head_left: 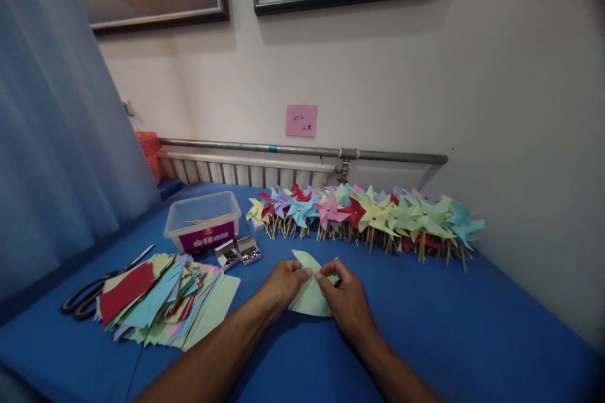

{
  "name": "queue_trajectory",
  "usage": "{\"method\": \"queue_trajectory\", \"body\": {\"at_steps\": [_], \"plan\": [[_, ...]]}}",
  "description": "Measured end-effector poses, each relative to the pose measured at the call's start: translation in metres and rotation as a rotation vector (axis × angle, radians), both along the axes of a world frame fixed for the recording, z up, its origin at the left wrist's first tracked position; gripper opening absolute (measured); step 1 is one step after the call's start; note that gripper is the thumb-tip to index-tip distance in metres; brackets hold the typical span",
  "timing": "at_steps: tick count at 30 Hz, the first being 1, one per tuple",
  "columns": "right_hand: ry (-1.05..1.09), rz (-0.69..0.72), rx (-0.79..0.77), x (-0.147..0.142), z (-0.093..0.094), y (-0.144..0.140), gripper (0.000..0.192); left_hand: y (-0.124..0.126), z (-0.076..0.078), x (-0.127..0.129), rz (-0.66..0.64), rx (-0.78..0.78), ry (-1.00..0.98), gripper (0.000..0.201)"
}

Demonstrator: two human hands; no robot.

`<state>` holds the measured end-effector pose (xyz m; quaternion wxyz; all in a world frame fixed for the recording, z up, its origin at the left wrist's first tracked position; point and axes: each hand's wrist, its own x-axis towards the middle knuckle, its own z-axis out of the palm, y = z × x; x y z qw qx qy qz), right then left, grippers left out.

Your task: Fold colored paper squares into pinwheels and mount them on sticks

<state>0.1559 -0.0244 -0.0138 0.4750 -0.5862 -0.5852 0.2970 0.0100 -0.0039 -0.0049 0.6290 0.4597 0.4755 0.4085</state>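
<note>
A pale green sheet of paper (309, 299) is held just over the blue table, its edges curving and its corners pointed. My left hand (286, 283) pinches it from the left, thumb near the middle of the sheet. From the right, my right hand (347, 293) grips the same paper with thumb and fingertips close to my left thumb. A small dark spot shows by the right fingers; I cannot make out what it is. Two small open boxes of metal pins (249, 252) stand left of and beyond my hands.
Many finished paper pinwheels (331, 209) on sticks lie along the back. At the left are a pile of coloured paper (165, 302), black-handled scissors (89, 293) and a clear plastic tub (203, 208) holding thin sticks. A wall and pipe (397, 156) border the blue table (425, 327).
</note>
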Motion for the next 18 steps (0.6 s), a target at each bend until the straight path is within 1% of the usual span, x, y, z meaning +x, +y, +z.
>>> {"method": "queue_trajectory", "body": {"at_steps": [5,9,14,18], "plan": [[-0.005,-0.028,-0.003,-0.001,-0.001,0.000,0.019,0.000,-0.002,0.002,-0.007,0.017,0.029,0.028],[0.010,-0.010,0.016,0.000,-0.004,0.001,0.020,0.000,-0.003,0.002,0.009,0.044,0.081,0.027],[0.116,0.001,-0.011,-0.001,-0.010,0.004,0.026,0.000,-0.005,0.002,-0.025,0.058,0.050,0.027],[0.187,0.050,-0.045,-0.002,-0.013,0.004,0.032,0.001,-0.009,0.002,-0.036,0.063,0.034,0.029]]}}
